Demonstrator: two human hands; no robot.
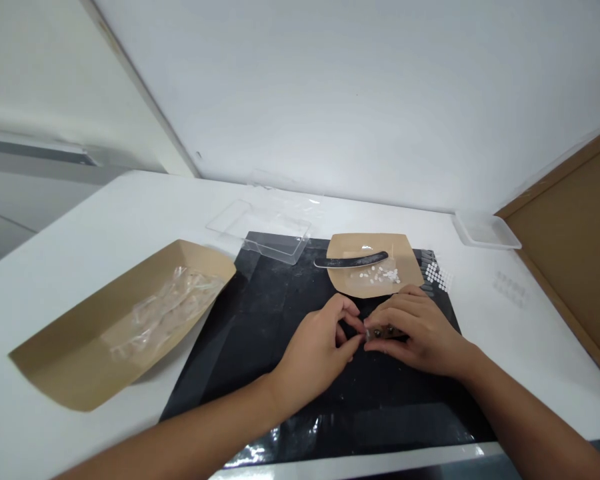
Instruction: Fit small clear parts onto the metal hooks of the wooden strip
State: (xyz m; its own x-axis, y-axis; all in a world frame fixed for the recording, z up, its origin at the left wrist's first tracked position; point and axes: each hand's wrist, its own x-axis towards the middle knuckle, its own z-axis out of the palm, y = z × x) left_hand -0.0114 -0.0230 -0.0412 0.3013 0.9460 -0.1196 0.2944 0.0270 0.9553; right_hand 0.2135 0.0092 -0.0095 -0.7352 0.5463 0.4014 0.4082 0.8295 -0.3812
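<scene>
Both hands meet over the black mat [260, 333]. My left hand [317, 350] pinches thumb and forefinger at one end of a small dark item [380, 331]. My right hand [420, 330] curls its fingers over the other end of the same item, hiding most of it. Just beyond the hands sits a small brown paper tray [405, 250] with several tiny white pieces [380, 273] and a dark curved nail file [353, 260] in it.
A long brown paper tray [80, 360] with clear plastic bits [160, 310] lies at the left. A clear plastic box [260, 230] stands behind the mat, a white lid [485, 230] at the back right, a sheet of white dots [437, 275] and a cardboard panel [575, 247] to the right.
</scene>
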